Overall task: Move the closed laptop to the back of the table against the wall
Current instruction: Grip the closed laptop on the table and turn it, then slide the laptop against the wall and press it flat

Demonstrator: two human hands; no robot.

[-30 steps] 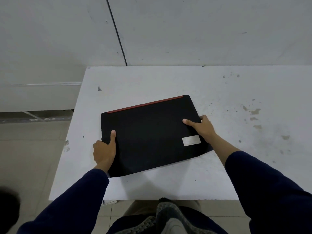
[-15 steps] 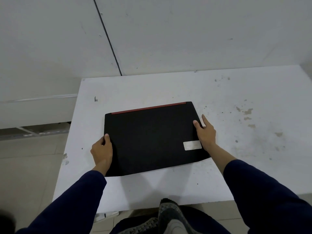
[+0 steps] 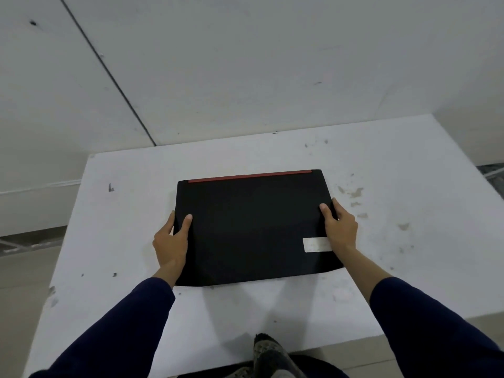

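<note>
Since a second ago the laptop (image 3: 253, 227) has been squared up and slid farther from the front edge of the bench (image 3: 409, 282). The left hand (image 3: 171, 241) and right hand (image 3: 339, 227) clamp its 2 side edges, thumbs on the lid. Ahead of the fingers (image 3: 326, 211) only bare, stained bench separates it from the wall (image 3: 272, 77); nothing blocks the way.

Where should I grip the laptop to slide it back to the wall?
Grip the laptop by its two short side edges, one hand from each side, as the left hand and right hand do now. It lies flat and wide, so side grips probably keep it square.
</note>
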